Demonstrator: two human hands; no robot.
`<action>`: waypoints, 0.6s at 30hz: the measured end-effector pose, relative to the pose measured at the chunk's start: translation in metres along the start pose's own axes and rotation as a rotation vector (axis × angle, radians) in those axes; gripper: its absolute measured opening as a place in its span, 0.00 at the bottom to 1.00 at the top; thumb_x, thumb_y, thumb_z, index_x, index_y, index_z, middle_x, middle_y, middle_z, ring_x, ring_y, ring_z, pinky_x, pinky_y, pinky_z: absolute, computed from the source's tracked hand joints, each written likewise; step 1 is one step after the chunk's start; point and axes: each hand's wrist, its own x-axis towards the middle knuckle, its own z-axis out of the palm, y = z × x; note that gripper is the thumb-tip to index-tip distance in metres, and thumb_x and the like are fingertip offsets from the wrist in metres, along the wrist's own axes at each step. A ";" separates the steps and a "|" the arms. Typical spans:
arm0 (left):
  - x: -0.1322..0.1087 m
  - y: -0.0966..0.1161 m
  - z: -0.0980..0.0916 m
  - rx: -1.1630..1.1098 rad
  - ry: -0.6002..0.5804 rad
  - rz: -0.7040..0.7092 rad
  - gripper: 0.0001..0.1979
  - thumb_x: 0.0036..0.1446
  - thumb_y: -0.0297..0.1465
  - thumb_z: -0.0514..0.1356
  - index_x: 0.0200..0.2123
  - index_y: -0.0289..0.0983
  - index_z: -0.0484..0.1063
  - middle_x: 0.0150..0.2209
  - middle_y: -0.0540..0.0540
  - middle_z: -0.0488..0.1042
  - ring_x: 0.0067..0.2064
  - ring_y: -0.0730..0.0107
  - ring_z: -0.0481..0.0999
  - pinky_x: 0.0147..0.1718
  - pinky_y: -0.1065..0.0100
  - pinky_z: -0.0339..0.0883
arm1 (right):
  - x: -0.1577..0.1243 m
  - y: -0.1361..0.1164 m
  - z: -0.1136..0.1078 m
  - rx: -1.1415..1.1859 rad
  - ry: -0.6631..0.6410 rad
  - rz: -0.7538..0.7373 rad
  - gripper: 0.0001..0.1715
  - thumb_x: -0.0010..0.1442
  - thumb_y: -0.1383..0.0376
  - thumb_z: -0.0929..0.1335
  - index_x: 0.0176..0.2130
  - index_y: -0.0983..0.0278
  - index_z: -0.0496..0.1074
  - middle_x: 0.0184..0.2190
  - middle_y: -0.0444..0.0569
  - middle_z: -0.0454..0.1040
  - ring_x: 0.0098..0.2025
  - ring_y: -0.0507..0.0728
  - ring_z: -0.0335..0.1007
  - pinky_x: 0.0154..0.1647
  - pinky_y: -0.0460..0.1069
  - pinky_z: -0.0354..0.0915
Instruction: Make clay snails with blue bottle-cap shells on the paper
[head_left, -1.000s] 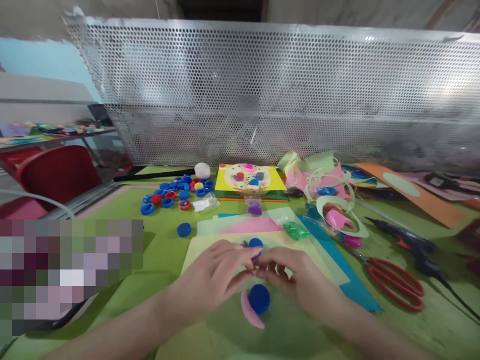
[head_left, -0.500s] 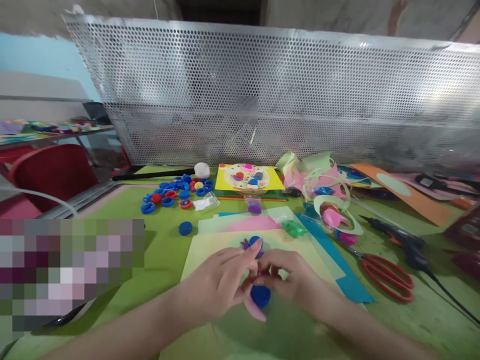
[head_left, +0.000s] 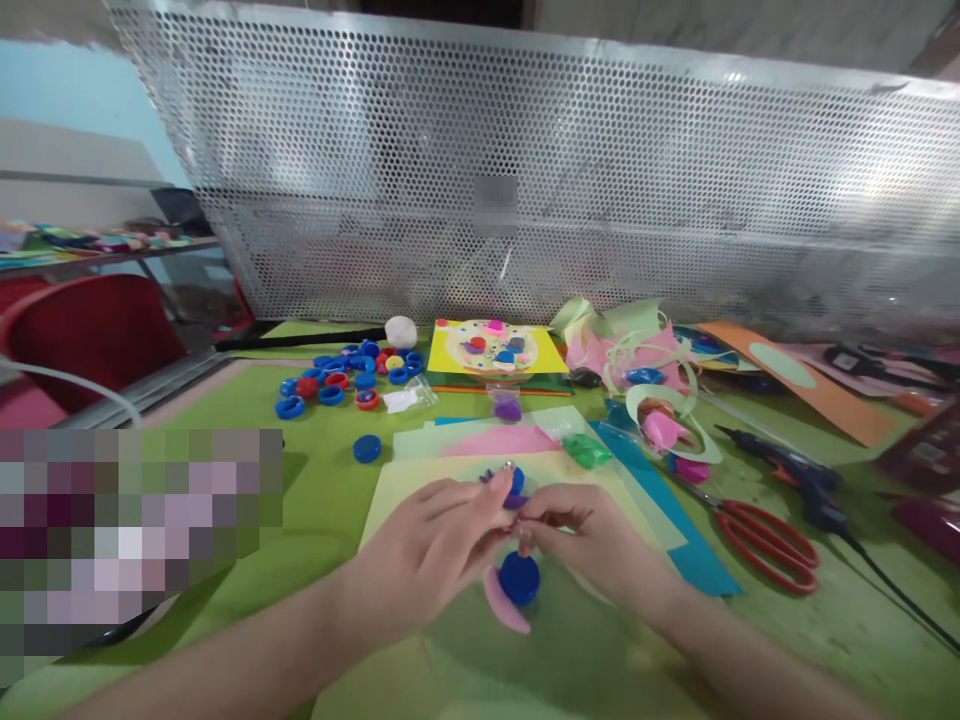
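Fingertips of my left hand [head_left: 442, 545] and my right hand [head_left: 581, 530] meet above a pale yellow-green paper sheet [head_left: 405, 500]. Both hands are closed in a pinch, and whatever lies between them is too small or hidden to name. Just below the fingers is a dark blue bottle cap [head_left: 519, 578] with a curved pink clay strip [head_left: 504, 602] along its left side. Beyond my left fingers, another blue cap [head_left: 516, 480] with purple clay [head_left: 513, 503] at its edge is partly covered by them.
Blue and red caps [head_left: 330, 380] lie at the back left, with a single cap [head_left: 367, 448] nearer. Red-handled scissors [head_left: 772, 545] and a glue gun [head_left: 802, 480] lie at right. A yellow card with a decorated disc [head_left: 555, 350] is at the back, before a perforated metal panel [head_left: 465, 130].
My fingers have shifted slightly and stay together; more of the lower blue cap and pink strip shows. The whole view has moved a little.
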 end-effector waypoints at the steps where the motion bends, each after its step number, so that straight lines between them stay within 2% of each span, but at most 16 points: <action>1: 0.001 0.001 0.000 0.004 0.004 0.001 0.34 0.58 0.23 0.58 0.64 0.35 0.45 0.33 0.47 0.81 0.36 0.68 0.79 0.39 0.66 0.74 | 0.000 -0.001 0.001 -0.014 0.008 0.007 0.10 0.53 0.62 0.67 0.24 0.63 0.73 0.21 0.45 0.74 0.26 0.51 0.67 0.28 0.45 0.61; 4: 0.006 0.007 -0.001 0.020 -0.027 -0.075 0.20 0.57 0.21 0.58 0.52 0.38 0.64 0.33 0.48 0.80 0.34 0.69 0.79 0.38 0.65 0.74 | 0.000 -0.003 0.003 -0.049 0.026 0.005 0.11 0.54 0.62 0.67 0.23 0.64 0.72 0.20 0.44 0.74 0.24 0.50 0.66 0.27 0.45 0.60; 6: 0.011 0.010 -0.004 0.016 -0.046 -0.174 0.14 0.56 0.21 0.58 0.45 0.40 0.69 0.31 0.50 0.80 0.31 0.69 0.78 0.38 0.63 0.74 | 0.000 -0.003 0.002 -0.050 0.057 -0.023 0.10 0.54 0.62 0.66 0.25 0.64 0.72 0.21 0.45 0.74 0.24 0.50 0.66 0.26 0.45 0.60; 8: 0.014 0.010 -0.008 -0.043 0.026 -0.312 0.20 0.55 0.22 0.58 0.51 0.41 0.65 0.28 0.53 0.79 0.30 0.70 0.78 0.39 0.62 0.73 | 0.002 -0.001 -0.003 -0.039 0.146 -0.047 0.10 0.54 0.60 0.67 0.27 0.64 0.73 0.22 0.45 0.73 0.24 0.51 0.66 0.24 0.45 0.60; 10: 0.015 0.007 -0.012 -0.126 0.141 -0.423 0.32 0.55 0.24 0.59 0.61 0.41 0.53 0.28 0.54 0.79 0.32 0.70 0.78 0.39 0.63 0.73 | 0.005 0.003 -0.011 -0.019 0.256 -0.035 0.11 0.55 0.58 0.67 0.29 0.64 0.73 0.24 0.46 0.74 0.24 0.50 0.65 0.23 0.45 0.60; 12: 0.014 0.002 -0.014 -0.153 0.207 -0.466 0.38 0.56 0.24 0.60 0.64 0.42 0.44 0.31 0.54 0.80 0.36 0.70 0.78 0.38 0.66 0.73 | 0.008 0.008 -0.019 -0.003 0.314 -0.006 0.12 0.55 0.58 0.67 0.31 0.64 0.74 0.26 0.46 0.74 0.24 0.50 0.65 0.23 0.45 0.60; 15: 0.011 -0.004 -0.013 -0.110 0.136 -0.478 0.38 0.58 0.25 0.59 0.65 0.45 0.41 0.35 0.52 0.82 0.40 0.70 0.79 0.37 0.69 0.73 | 0.010 0.012 -0.022 0.005 0.263 0.025 0.13 0.55 0.59 0.66 0.37 0.63 0.75 0.27 0.46 0.75 0.23 0.49 0.64 0.23 0.45 0.61; 18: 0.010 -0.003 -0.010 -0.136 0.018 -0.484 0.36 0.60 0.25 0.55 0.65 0.46 0.40 0.39 0.52 0.82 0.42 0.71 0.80 0.40 0.69 0.74 | 0.009 0.010 -0.017 0.013 0.187 0.032 0.13 0.55 0.60 0.66 0.37 0.64 0.76 0.26 0.46 0.75 0.21 0.48 0.63 0.22 0.45 0.61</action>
